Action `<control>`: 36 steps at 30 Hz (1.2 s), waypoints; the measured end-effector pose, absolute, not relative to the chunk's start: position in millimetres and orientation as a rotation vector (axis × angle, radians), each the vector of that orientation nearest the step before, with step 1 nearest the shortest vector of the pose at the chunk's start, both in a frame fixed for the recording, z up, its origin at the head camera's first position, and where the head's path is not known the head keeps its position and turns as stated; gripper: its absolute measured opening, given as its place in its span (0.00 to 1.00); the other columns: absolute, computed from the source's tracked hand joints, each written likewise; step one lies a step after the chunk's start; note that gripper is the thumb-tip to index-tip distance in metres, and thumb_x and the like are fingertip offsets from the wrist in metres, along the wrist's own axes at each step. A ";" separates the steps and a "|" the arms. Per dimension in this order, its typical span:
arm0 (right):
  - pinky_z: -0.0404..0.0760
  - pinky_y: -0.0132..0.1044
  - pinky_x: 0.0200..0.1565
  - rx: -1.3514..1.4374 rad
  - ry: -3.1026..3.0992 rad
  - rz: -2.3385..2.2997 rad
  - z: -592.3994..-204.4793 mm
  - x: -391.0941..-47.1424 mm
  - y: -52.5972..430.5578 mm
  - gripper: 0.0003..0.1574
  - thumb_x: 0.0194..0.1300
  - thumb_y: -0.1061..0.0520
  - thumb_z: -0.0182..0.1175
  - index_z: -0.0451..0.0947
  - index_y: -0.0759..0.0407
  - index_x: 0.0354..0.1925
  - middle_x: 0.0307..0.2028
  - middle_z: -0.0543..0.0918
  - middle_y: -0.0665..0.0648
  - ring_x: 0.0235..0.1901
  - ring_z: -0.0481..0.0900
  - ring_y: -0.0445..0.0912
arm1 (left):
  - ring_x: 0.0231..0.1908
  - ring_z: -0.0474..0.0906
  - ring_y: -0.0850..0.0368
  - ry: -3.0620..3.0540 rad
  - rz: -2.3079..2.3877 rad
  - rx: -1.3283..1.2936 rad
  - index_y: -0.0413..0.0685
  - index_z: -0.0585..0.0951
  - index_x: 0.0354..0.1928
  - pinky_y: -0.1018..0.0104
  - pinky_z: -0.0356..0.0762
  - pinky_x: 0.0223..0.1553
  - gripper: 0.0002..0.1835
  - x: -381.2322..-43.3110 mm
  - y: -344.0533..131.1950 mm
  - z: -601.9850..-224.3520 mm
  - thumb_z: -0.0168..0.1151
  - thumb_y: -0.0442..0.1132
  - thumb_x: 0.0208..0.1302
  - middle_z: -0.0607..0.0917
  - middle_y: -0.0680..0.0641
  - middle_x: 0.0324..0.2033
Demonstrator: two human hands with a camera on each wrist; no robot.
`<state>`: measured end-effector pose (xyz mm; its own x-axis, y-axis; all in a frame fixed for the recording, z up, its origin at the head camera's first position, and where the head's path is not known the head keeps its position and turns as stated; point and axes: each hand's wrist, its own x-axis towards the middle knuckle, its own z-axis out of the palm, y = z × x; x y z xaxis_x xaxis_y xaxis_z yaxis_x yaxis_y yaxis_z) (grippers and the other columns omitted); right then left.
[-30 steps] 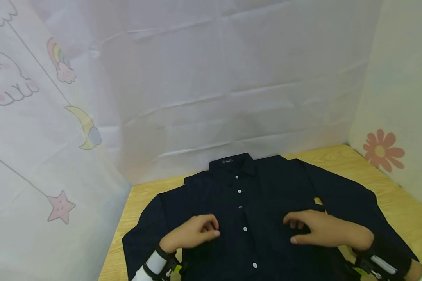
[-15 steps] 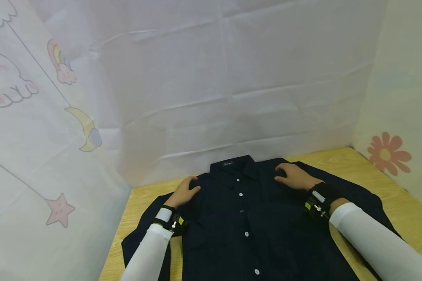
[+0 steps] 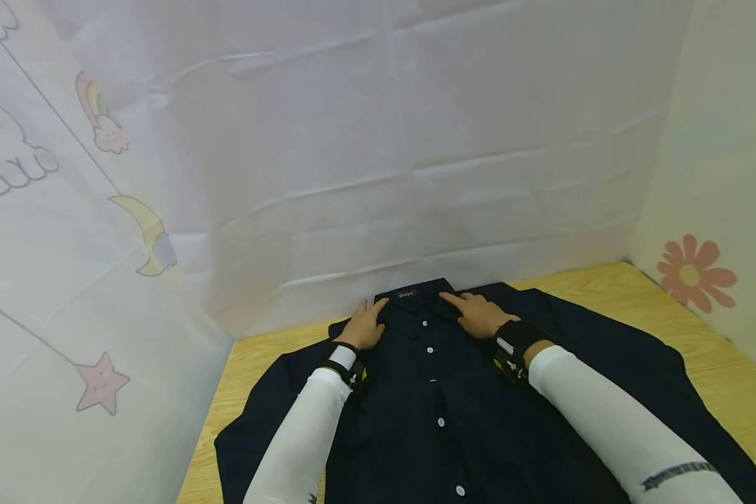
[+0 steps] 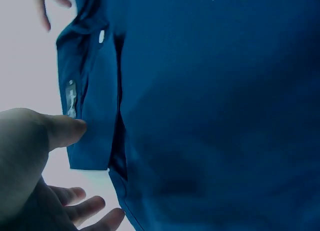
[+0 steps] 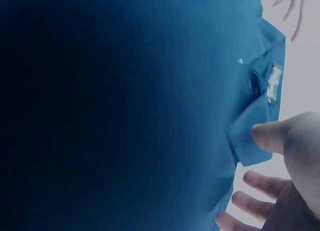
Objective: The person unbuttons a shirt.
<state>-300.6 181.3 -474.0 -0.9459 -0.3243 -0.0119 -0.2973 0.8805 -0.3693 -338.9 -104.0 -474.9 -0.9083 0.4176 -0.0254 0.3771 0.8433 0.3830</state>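
A dark navy button-up shirt [image 3: 390,434] lies front up, its sleeves spread to both sides. Its collar [image 3: 437,287], with a small label [image 3: 408,294] inside, is at the far end. My left hand [image 3: 362,325] is at the collar's left side, thumb stretched toward it. Opposite, my right hand [image 3: 479,316] reaches to the collar's right side with thumb extended. In the left wrist view the thumb [image 4: 67,131] overlaps the collar flap [image 4: 97,141], the fingers spread past the shirt's edge. The right wrist view has the thumb [image 5: 270,136] over the other flap [image 5: 250,148].
The shirt is on a wood-grain table [image 3: 595,283]. A white sheet [image 3: 378,175] hangs close behind the table's back edge. Printed sheets stand at the left and right, the right one with a red flower [image 3: 689,274]. White buttons [image 3: 441,422] run down the shirt front.
Both hands have moved up the shirt, from over the chest to the shoulders, then inward to the two sides of the collar. The shirt stays in place.
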 end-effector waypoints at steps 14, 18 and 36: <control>0.73 0.69 0.60 -0.541 3.124 -0.333 -486.3 -304.8 166.4 0.16 0.74 0.69 0.56 0.80 0.61 0.57 0.72 0.65 0.76 0.68 0.67 0.74 | 0.51 0.77 0.40 3.027 0.418 0.602 0.45 0.75 0.53 0.46 0.78 0.51 0.12 -342.8 -95.6 -489.3 0.63 0.33 0.72 0.76 0.39 0.54; 0.77 0.67 0.57 -0.644 3.217 -0.279 -490.9 -308.2 174.2 0.09 0.72 0.70 0.60 0.83 0.60 0.43 0.71 0.68 0.74 0.65 0.71 0.72 | 0.44 0.79 0.44 3.120 0.399 0.763 0.44 0.78 0.42 0.49 0.80 0.46 0.07 -340.3 -97.8 -488.6 0.65 0.27 0.67 0.82 0.42 0.43; 0.79 0.56 0.58 -1.158 3.279 -0.135 -458.0 -297.5 198.9 0.15 0.62 0.73 0.66 0.80 0.55 0.27 0.73 0.69 0.69 0.62 0.77 0.64 | 0.48 0.83 0.50 3.269 0.628 1.450 0.49 0.89 0.45 0.58 0.83 0.50 0.15 -307.9 -105.9 -453.1 0.65 0.22 0.66 0.86 0.49 0.45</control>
